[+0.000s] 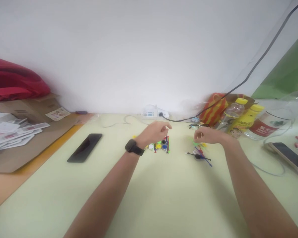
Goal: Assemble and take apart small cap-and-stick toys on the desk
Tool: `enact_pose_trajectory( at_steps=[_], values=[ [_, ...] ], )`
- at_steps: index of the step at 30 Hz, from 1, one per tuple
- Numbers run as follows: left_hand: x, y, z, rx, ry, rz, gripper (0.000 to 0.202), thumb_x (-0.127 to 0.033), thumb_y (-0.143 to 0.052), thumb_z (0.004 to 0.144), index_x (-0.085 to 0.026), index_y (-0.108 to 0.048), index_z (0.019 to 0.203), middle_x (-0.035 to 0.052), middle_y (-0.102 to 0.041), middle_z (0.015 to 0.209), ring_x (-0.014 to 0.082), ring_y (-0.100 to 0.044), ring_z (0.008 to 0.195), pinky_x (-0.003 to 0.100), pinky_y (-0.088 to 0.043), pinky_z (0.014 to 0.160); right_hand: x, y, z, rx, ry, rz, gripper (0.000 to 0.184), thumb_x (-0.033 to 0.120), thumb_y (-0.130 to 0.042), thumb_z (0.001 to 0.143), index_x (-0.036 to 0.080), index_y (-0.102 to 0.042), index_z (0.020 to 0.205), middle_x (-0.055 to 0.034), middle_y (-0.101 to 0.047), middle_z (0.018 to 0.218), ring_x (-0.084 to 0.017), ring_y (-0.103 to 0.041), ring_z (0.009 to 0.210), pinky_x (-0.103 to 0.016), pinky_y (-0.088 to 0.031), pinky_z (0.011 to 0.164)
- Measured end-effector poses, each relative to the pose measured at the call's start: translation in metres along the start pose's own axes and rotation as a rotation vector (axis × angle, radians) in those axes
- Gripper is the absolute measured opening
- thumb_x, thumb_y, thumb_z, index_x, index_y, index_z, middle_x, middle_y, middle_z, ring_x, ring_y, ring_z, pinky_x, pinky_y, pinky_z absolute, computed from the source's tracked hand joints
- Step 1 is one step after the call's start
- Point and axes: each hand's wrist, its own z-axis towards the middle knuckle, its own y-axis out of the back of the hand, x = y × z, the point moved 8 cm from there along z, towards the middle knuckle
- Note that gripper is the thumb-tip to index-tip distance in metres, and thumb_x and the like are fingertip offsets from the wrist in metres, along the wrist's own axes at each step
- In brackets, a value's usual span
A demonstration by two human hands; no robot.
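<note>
My left hand (155, 131), with a black watch (134, 147) on its wrist, hovers above a compact group of small coloured plastic pieces (159, 146). Its index finger and thumb are apart, and nothing shows between them. Round discs and thin sticks in yellow, white, blue, black and green make up that group. To the right, my right hand (206, 135) is closed in a pinch over a loose heap of similar pieces (198, 156); whatever its fingertips hold is hidden. Black, blue, red and green pieces cross one another in this heap.
A black phone (84, 148) lies left. Cardboard (22, 145) with papers and a red bag (15, 81) stands beyond it. A power strip (151, 114) is by the wall. Bottles (250, 119), a striped bag (212, 107), glasses (198, 126) and another phone (291, 157) sit right.
</note>
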Motion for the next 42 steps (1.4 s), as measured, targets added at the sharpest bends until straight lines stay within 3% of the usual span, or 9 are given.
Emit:
enact_pose_trajectory(
  at_steps=[7,13,16,19,22,25,30,36,42],
  values=[
    [-0.004,-0.005,0.024,0.066,0.044,-0.033,0.029,-0.023,-0.056,0.090,-0.018,-0.076,0.110,0.0084,-0.077,0.101,0.0177,-0.069,0.070,0.029,-0.052,0.063,0.007,-0.023,0.019,0.044,0.009,-0.008,0.009,0.010,-0.070,0.066,0.018,-0.071,0.069,-0.0059,-0.074,0.081,-0.020,-0.067,0.073,-0.026,-0.043,0.057],
    [-0.007,-0.022,0.032,0.049,-0.034,-0.036,0.027,-0.023,-0.060,0.088,-0.019,-0.075,0.111,0.0078,-0.077,0.099,0.0178,-0.069,0.073,0.028,-0.053,0.065,0.010,-0.004,0.017,-0.096,0.065,0.070,0.011,0.012,-0.064,0.075,0.019,-0.071,0.082,-0.0054,-0.075,0.088,-0.018,-0.068,0.078,-0.024,-0.045,0.061],
    [-0.010,-0.032,0.032,0.061,-0.087,-0.035,0.026,-0.025,-0.062,0.088,-0.020,-0.075,0.109,0.0067,-0.076,0.097,0.0192,-0.070,0.080,0.029,-0.054,0.068,0.003,0.007,0.014,-0.182,-0.010,0.007,0.009,0.021,-0.068,0.079,0.019,-0.070,0.087,-0.0063,-0.075,0.091,-0.019,-0.067,0.078,-0.025,-0.044,0.060],
    [-0.007,-0.039,0.031,0.073,-0.074,-0.018,0.025,-0.026,-0.060,0.089,-0.021,-0.076,0.108,0.0069,-0.076,0.098,0.0192,-0.070,0.079,0.029,-0.054,0.068,-0.007,-0.001,0.010,-0.069,-0.083,-0.041,0.015,0.028,-0.078,0.072,0.019,-0.071,0.082,-0.0068,-0.075,0.092,-0.021,-0.067,0.078,-0.026,-0.042,0.058],
    [-0.005,-0.042,0.030,0.074,-0.065,-0.003,0.024,-0.027,-0.060,0.090,-0.020,-0.076,0.106,0.0070,-0.076,0.096,0.0194,-0.070,0.079,0.029,-0.053,0.068,-0.007,-0.012,0.007,0.065,-0.059,0.005,0.012,0.018,-0.078,0.066,0.020,-0.072,0.075,-0.0048,-0.075,0.088,-0.021,-0.068,0.077,-0.027,-0.043,0.058],
    [-0.007,-0.045,0.029,0.072,-0.085,-0.032,0.023,-0.026,-0.061,0.090,-0.019,-0.075,0.107,0.0066,-0.076,0.092,0.0190,-0.070,0.077,0.029,-0.054,0.069,0.005,-0.003,0.006,-0.009,-0.010,0.070,0.004,0.020,-0.073,0.071,0.020,-0.071,0.074,-0.0042,-0.075,0.082,-0.020,-0.067,0.074,-0.027,-0.044,0.060],
    [-0.018,-0.055,0.031,-0.010,-0.126,-0.154,0.041,-0.037,-0.071,0.089,-0.021,-0.067,0.126,0.0059,-0.075,0.096,0.0193,-0.071,0.081,0.029,-0.055,0.072,0.041,0.017,0.004,-0.231,0.104,0.361,0.012,0.031,-0.073,0.078,0.019,-0.069,0.079,-0.0054,-0.076,0.089,-0.019,-0.067,0.078,-0.027,-0.047,0.064],
    [-0.016,-0.054,0.035,-0.186,-0.151,-0.150,0.020,-0.036,-0.070,0.091,-0.019,-0.069,0.101,0.0058,-0.074,0.092,0.0189,-0.069,0.083,0.029,-0.056,0.074,0.062,0.009,0.009,-0.213,0.158,0.749,0.033,0.042,-0.082,0.075,0.019,-0.059,0.070,-0.0031,-0.067,0.065,-0.017,-0.063,0.068,-0.026,-0.049,0.062],
    [0.003,-0.047,0.038,-0.218,-0.138,-0.327,0.017,-0.029,-0.069,0.090,-0.015,-0.068,0.099,0.0086,-0.076,0.097,0.0159,-0.071,0.081,0.030,-0.060,0.078,0.062,0.004,0.009,-0.177,0.196,1.066,0.028,0.035,-0.079,0.078,0.020,-0.062,0.095,-0.0059,-0.075,0.087,-0.020,-0.071,0.087,-0.032,-0.056,0.083]
  ],
)
